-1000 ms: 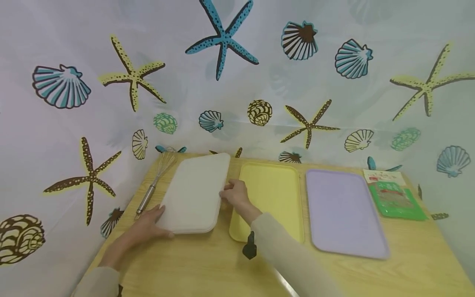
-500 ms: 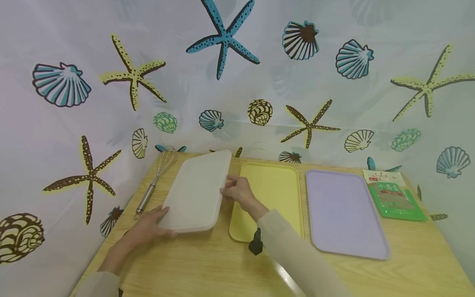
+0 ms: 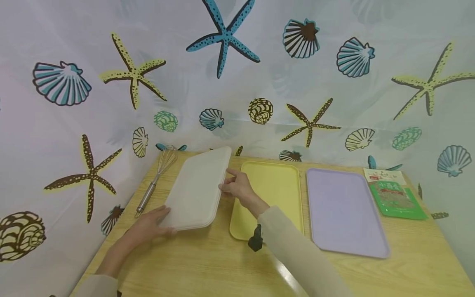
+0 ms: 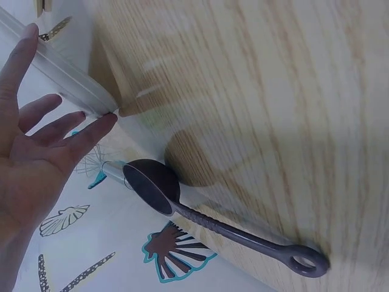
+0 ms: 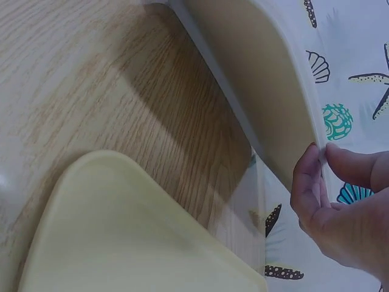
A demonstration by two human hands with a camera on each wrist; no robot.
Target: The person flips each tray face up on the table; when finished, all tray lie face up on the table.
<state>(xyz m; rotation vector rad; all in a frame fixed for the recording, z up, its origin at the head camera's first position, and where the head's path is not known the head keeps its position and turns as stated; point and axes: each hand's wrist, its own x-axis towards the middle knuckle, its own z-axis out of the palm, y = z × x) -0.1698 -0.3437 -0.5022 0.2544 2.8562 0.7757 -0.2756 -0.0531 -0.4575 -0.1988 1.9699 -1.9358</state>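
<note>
A white tray [image 3: 198, 187] is tilted over the table's left part, its right side raised off the wood. At that right edge my right hand [image 3: 241, 189] pinches the rim between thumb and fingers; the right wrist view shows the tray's shaded underside [image 5: 255, 73]. My left hand [image 3: 150, 225] is spread around the near left corner, its extended fingers [image 4: 91, 131] touching the rim. Left of the tray lies a whisk [image 3: 152, 187] with a metal handle. Beside my left hand, a dark scoop [image 4: 155, 185] with a long looped handle shows in the left wrist view, hidden in the head view.
A yellow tray [image 3: 272, 175] lies right of the white one, partly under my right arm. Further right are a lilac tray [image 3: 343, 210] and a green packet [image 3: 397, 200] at the table's right side. A shell-print cloth [image 3: 259, 74] hangs behind the table [image 3: 208, 264].
The white tray's right side has risen and its tilt has grown, with my right hand lifting along with it. My left hand has shifted slightly right at the corner.
</note>
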